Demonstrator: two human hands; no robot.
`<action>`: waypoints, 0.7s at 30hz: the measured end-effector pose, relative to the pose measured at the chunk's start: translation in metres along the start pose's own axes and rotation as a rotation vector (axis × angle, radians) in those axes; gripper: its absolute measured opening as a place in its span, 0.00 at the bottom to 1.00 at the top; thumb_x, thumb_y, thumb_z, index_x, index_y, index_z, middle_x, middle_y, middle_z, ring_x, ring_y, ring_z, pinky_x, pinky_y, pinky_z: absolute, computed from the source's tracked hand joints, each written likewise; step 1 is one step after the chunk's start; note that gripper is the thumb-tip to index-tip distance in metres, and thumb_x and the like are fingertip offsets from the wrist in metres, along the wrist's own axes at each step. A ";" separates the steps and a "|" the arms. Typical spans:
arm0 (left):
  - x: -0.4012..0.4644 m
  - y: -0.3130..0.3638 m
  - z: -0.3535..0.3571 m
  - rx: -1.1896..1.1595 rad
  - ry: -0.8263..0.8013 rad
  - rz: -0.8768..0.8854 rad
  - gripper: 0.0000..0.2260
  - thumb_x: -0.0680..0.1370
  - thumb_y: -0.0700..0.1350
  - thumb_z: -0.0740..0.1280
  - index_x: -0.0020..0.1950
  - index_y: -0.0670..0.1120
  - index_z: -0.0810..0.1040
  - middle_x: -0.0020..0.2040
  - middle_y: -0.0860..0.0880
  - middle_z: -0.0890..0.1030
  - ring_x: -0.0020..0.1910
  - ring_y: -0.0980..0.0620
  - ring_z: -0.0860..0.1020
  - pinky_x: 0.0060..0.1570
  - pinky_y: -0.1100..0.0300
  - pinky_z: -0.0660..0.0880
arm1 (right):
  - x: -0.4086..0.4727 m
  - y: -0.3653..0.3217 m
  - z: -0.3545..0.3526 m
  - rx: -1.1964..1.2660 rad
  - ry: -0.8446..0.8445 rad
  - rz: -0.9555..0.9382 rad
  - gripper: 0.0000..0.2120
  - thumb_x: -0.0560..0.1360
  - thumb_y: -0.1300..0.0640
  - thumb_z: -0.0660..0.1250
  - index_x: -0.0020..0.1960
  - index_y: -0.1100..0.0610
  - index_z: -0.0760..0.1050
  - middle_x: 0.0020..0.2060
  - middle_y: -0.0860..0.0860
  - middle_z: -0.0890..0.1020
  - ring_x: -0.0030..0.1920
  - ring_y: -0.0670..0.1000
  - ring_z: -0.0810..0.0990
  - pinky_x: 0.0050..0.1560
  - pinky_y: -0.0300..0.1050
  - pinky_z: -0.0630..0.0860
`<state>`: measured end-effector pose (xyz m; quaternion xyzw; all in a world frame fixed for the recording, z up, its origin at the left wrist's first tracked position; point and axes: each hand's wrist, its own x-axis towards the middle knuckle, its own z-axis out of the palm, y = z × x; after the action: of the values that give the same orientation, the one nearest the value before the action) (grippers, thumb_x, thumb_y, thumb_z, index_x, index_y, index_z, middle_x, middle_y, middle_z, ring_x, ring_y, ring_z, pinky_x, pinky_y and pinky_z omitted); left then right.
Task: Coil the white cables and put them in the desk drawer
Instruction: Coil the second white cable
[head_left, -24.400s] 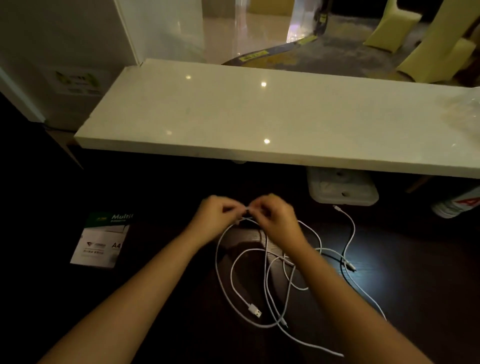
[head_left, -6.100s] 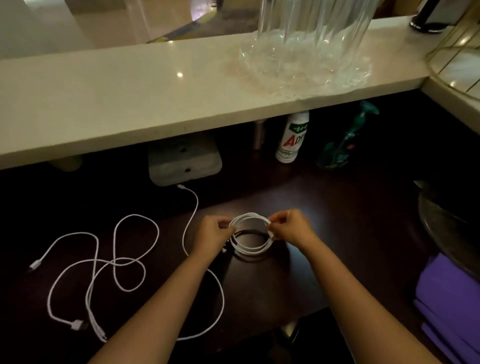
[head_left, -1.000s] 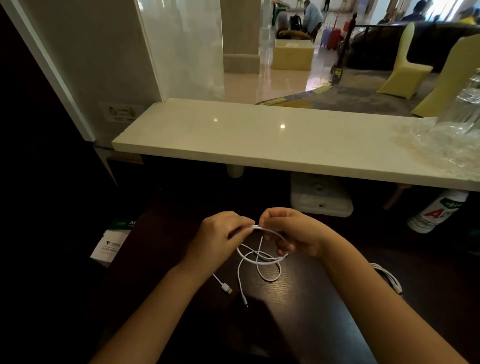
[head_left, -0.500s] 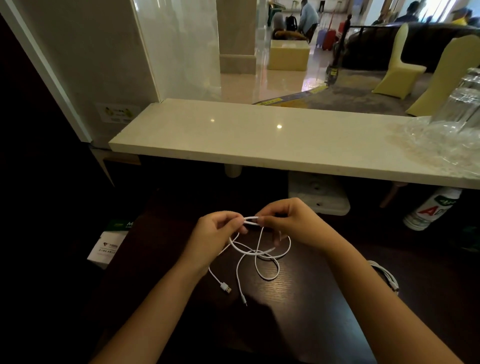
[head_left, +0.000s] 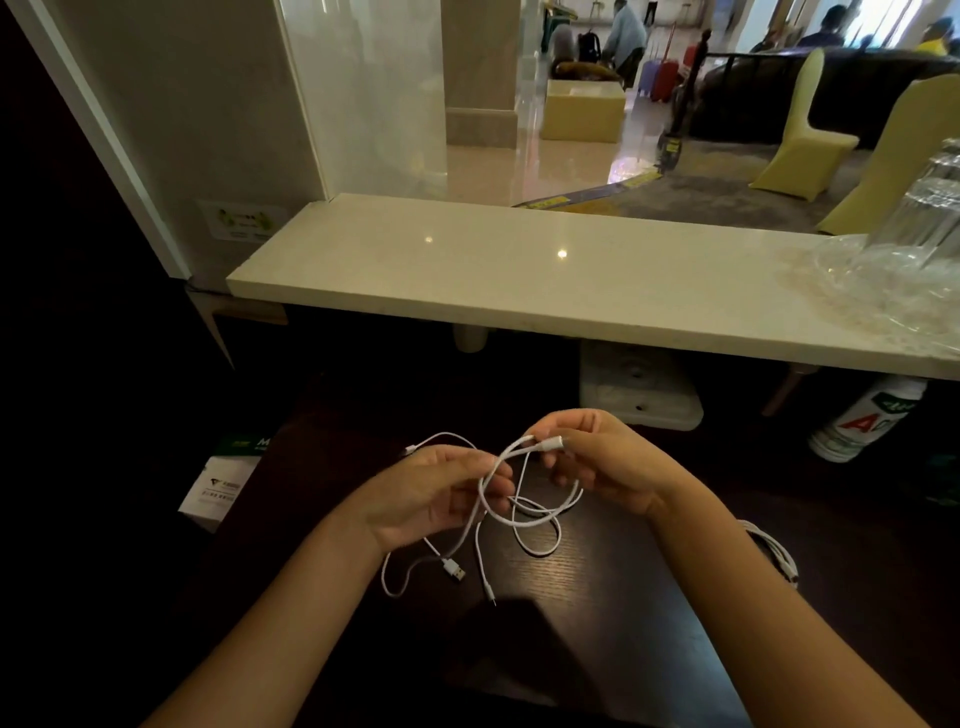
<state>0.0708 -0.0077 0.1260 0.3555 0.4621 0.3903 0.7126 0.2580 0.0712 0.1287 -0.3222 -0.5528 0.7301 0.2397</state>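
Note:
Both of my hands hold a loose white cable (head_left: 524, 512) just above the dark wooden desk (head_left: 597, 597). My left hand (head_left: 436, 496) grips strands on the left, and a thin loop arcs over its knuckles. My right hand (head_left: 597, 460) pinches a white plug end between thumb and fingers. Uneven loops hang between the hands, and a USB plug (head_left: 453, 570) and a thin tip (head_left: 489, 592) trail onto the desk. A second white cable (head_left: 774, 551), coiled, lies on the desk beside my right forearm. No drawer is in view.
A pale stone counter (head_left: 519, 280) overhangs the back of the desk, with clear plastic wrap (head_left: 893, 280) on its right end. Under it sit a white box (head_left: 639, 389) and a white bottle (head_left: 862, 421). An A4 paper pack (head_left: 223, 480) lies at the left.
Over the last second my hands have drawn slightly apart and the loops have opened out. The right hand now pinches the plug end, and a strand has swung over my left hand.

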 end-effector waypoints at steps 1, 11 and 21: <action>0.000 -0.001 -0.001 -0.079 -0.007 0.014 0.08 0.70 0.45 0.65 0.37 0.46 0.84 0.33 0.50 0.83 0.33 0.56 0.81 0.36 0.65 0.78 | 0.001 0.002 0.002 0.063 0.017 -0.013 0.14 0.76 0.65 0.59 0.37 0.56 0.80 0.25 0.47 0.76 0.20 0.41 0.64 0.25 0.33 0.68; 0.013 -0.003 0.002 -0.574 -0.035 0.309 0.18 0.53 0.45 0.82 0.39 0.43 0.83 0.29 0.52 0.78 0.28 0.59 0.78 0.38 0.62 0.80 | 0.013 0.019 0.027 0.300 0.211 0.019 0.18 0.79 0.49 0.51 0.52 0.56 0.77 0.42 0.53 0.82 0.42 0.51 0.81 0.50 0.45 0.75; 0.007 0.021 -0.023 -0.652 0.062 0.467 0.04 0.67 0.44 0.71 0.38 0.44 0.81 0.30 0.52 0.78 0.27 0.60 0.77 0.32 0.66 0.77 | 0.003 0.048 0.063 -0.126 -0.158 -0.072 0.07 0.76 0.58 0.61 0.49 0.56 0.77 0.37 0.53 0.80 0.42 0.48 0.79 0.52 0.40 0.74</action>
<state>0.0466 0.0114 0.1336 0.1944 0.2424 0.6783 0.6658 0.2103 0.0192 0.0931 -0.2577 -0.6261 0.7080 0.2007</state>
